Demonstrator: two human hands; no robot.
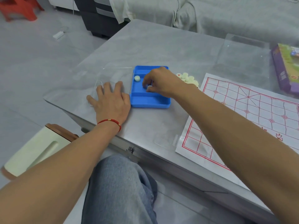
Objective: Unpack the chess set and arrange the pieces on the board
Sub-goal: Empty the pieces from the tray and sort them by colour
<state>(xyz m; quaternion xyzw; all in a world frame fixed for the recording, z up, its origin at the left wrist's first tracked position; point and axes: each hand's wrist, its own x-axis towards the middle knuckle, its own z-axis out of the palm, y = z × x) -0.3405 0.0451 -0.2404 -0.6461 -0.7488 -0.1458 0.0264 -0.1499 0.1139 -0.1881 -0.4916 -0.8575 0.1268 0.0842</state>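
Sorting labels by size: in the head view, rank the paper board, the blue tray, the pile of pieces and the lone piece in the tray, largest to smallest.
1. Board, though it is cut off at the frame edge
2. Blue tray
3. Pile of pieces, partly hidden by the right hand
4. Lone piece

Grey table (153, 46), blue tray (150, 103), pieces (189, 78) (heaped), paper board (242, 110)

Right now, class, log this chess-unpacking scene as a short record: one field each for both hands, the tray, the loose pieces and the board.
left hand: flat on the table, beside the tray
right hand: inside the tray, pinching a white piece
blue tray: divided; one other piece lies in it
pile of pieces: on the table beyond the right hand
paper board: unfolded, no pieces on it yet
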